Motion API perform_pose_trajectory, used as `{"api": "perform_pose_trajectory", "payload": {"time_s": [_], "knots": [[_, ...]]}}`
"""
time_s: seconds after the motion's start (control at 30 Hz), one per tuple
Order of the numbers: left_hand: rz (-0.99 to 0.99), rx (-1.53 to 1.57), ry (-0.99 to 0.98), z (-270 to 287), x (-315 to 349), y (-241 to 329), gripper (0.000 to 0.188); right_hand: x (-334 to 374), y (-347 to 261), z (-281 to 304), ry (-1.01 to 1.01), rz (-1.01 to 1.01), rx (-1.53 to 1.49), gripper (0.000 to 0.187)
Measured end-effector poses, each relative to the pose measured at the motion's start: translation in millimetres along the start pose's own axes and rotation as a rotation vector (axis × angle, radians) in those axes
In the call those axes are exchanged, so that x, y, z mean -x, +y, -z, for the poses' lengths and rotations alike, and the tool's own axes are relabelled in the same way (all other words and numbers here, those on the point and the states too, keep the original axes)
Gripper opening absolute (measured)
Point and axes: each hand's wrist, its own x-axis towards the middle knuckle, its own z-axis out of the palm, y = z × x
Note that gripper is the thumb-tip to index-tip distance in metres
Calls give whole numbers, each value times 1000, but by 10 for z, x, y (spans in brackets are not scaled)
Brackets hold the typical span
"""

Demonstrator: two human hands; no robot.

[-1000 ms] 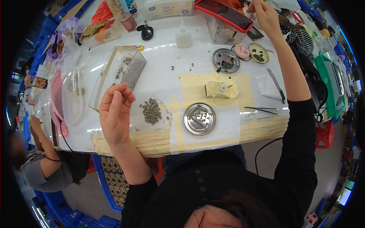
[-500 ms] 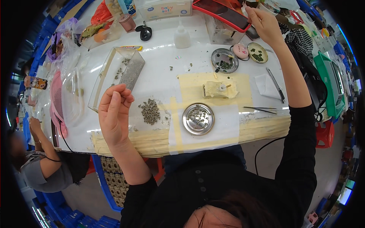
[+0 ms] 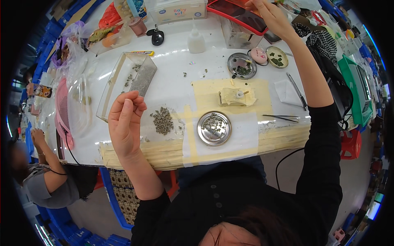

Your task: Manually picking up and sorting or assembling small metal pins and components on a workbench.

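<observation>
My right hand (image 3: 271,18) reaches to the far side of the table, fingers stretched over the dark screen of a phone in a red case (image 3: 242,18). It grips nothing that I can see. The phone lies tilted on a clear plastic box (image 3: 239,36). Nearer me on the left, my left hand (image 3: 125,125) is raised with loosely bent fingers, and nothing shows in it. Beside it is a pile of small grey metal-looking pieces (image 3: 163,121). Behind it stands a clear tray (image 3: 110,88) with more pieces. A round metal dish (image 3: 214,142) holds small flat bits.
A tape-wrapped block (image 3: 236,96) sits mid-table, with tweezers (image 3: 281,117) and a pen (image 3: 296,91) to its right. Dishes of dark green bits (image 3: 242,65) lie behind. A squeeze bottle (image 3: 196,41) and car key (image 3: 157,37) stand farther back. Another person (image 3: 49,176) sits at left.
My right hand has shifted left and away from me, from the phone's right edge to over its screen. My left hand has moved very slightly right.
</observation>
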Motion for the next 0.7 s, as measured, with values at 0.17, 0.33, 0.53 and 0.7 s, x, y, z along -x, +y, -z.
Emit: {"api": "perform_pose_trajectory", "payload": {"time_s": [0.17, 0.33, 0.53, 0.7], "knots": [[-2, -3, 2, -3, 5, 2, 24, -34, -17, -82, -3, 56, 4, 46], [-1, -11, -7, -8, -1, 0, 24, -43, -97, -115, 60, 76, 2, 47], [-6, -9, -10, -12, 14, -3, 24, -43, -62, -67, 75, 55, -20, 53], [-6, -21, 6, -12, 16, -2, 24, 13, -131, -23, 160, 25, 66, 58]]}}
